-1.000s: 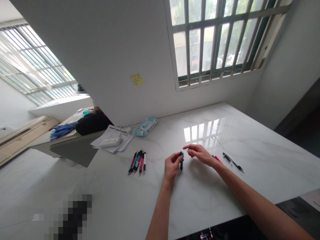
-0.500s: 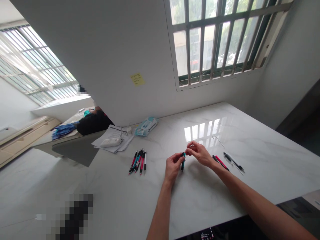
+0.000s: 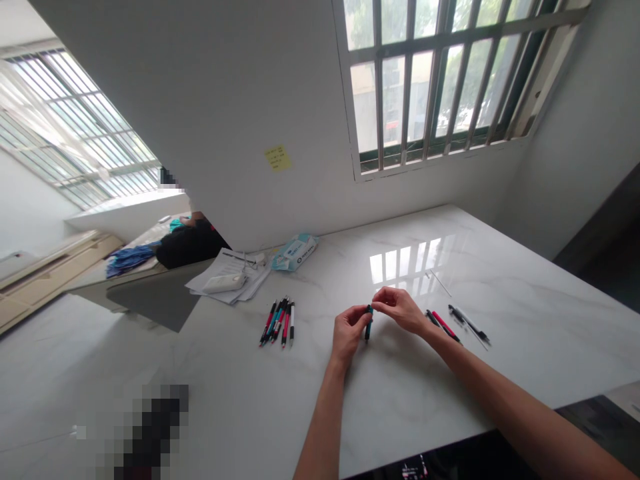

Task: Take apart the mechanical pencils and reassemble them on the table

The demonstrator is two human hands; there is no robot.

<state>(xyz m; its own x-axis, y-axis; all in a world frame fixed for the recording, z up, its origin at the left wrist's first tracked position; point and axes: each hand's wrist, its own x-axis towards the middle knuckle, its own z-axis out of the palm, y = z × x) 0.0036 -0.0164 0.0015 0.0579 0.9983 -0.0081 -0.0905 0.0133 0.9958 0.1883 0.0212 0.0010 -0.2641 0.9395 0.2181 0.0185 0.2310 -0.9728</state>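
Observation:
My left hand (image 3: 349, 331) is closed around a teal and black pen (image 3: 369, 327), held nearly upright above the white marble table (image 3: 410, 393). My right hand (image 3: 401, 310) pinches the pen's top end with thumb and fingertips. What the right fingers hold besides the pen tip is too small to make out. A bundle of several red, teal and white pens (image 3: 278, 322) lies to the left of my hands. To the right lie a red pen (image 3: 444, 325) and black and white pen parts (image 3: 469, 325).
A blue wipes packet (image 3: 295, 251) and a stack of papers with a white device (image 3: 227, 281) lie near the wall. A thin refill (image 3: 440, 283) rests beyond my right hand. A yellow sticky note (image 3: 277, 158) hangs on the wall. A barred window (image 3: 440, 73) is above.
My right hand has moved left from an open-fingered pose onto the top of the pen and closed on it. The left hand has kept its hold on the pen.

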